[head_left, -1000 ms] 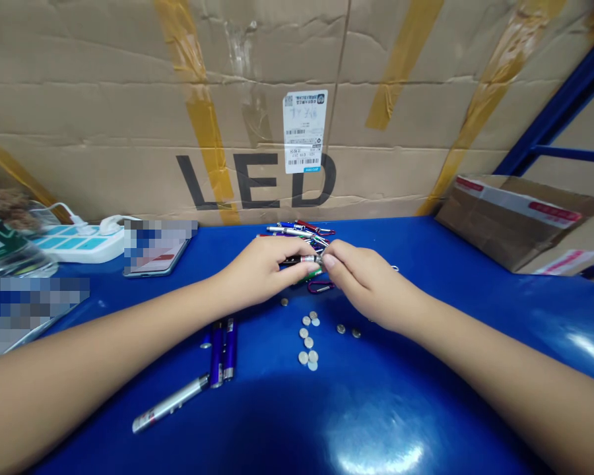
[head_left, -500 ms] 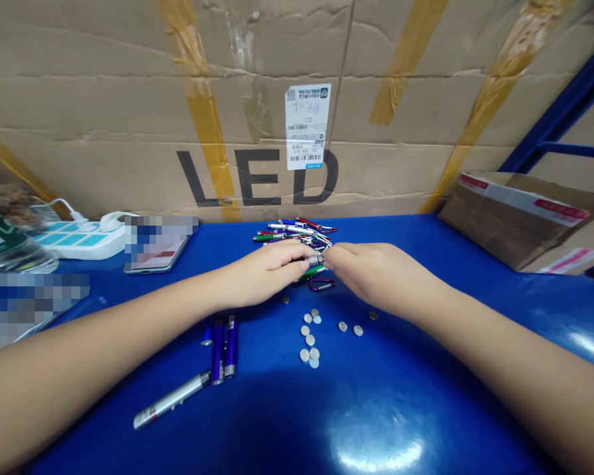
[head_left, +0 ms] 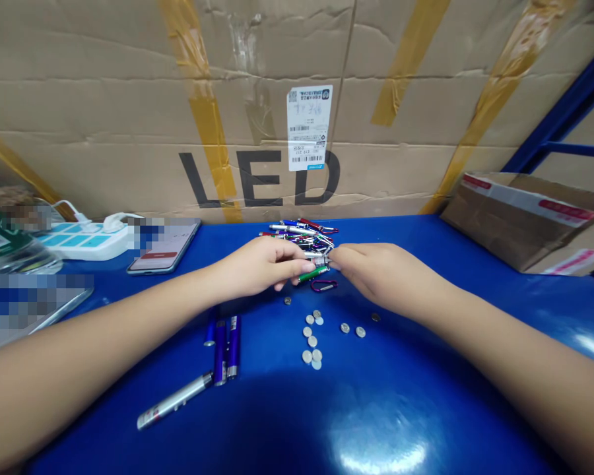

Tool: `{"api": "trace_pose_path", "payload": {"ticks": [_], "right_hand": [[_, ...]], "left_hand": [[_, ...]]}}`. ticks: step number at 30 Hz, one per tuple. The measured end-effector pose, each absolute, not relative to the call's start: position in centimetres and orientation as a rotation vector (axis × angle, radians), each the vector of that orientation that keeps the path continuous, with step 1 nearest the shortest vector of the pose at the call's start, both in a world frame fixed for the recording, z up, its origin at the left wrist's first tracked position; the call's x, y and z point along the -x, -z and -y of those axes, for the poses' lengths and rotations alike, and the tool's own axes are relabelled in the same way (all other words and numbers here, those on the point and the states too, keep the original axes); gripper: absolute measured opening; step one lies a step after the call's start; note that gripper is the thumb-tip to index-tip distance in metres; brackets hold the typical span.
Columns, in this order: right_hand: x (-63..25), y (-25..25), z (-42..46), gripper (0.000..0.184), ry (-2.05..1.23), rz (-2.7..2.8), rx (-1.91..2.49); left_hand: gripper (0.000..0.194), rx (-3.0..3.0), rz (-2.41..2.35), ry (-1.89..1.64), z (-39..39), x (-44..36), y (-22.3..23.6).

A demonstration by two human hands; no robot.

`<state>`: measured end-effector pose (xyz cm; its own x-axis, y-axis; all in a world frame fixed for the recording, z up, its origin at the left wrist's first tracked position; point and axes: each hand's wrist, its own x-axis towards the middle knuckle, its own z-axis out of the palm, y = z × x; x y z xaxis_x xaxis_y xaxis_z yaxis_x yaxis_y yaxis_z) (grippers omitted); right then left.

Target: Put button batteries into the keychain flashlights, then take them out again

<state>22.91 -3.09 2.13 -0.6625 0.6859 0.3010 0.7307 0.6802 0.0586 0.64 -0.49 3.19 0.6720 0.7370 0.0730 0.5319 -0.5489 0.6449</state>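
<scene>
Apparently the left hand (head_left: 262,267) pinches a pen (head_left: 320,262) above the bench's (head_left: 277,422) far middle, right hand (head_left: 379,274) gripping its right end, likely for counter-hold. Nearer, cells (head_left: 312,341) lie loosely spread, presumably for easy pickup.

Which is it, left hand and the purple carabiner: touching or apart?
Apart. The head view, the only one, shows a strip of blue tabletop between the left hand and the purple carabiner.

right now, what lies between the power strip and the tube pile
The phone, then blue tabletop up to the pile, in the head view.
</scene>
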Motion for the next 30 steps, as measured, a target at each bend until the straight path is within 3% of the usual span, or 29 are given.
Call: {"api": "trace_pose_path", "payload": {"ticks": [5,10,16,23,30], "right_hand": [[-22.0,-2.5,4.2,0.028,-0.154,2.411,1.164],[-20.8,-2.7,5.1,0.030,-1.005,1.990,1.169],[-20.0,-2.2,5.2,0.025,-1.749,1.365,0.979],[-20.1,-2.2,5.0,0.028,-2.022,1.203,0.892],[-19.7,-2.4,5.4,0.032,-1.969,1.189,0.870]], "left_hand": [[0.019,-2.802,-0.780,-0.908,0.7,-0.3,-2.6],[0.019,-3.286,-0.501,-1.299,0.2,0.5,-2.1],[0.014,-3.633,-0.177,-1.299,-0.2,1.2,-3.2],[0.014,-3.771,0.018,-1.197,0.1,1.1,-4.2],[0.022,-3.389,-0.381,-0.990,-0.5,0.5,-2.9]]}}
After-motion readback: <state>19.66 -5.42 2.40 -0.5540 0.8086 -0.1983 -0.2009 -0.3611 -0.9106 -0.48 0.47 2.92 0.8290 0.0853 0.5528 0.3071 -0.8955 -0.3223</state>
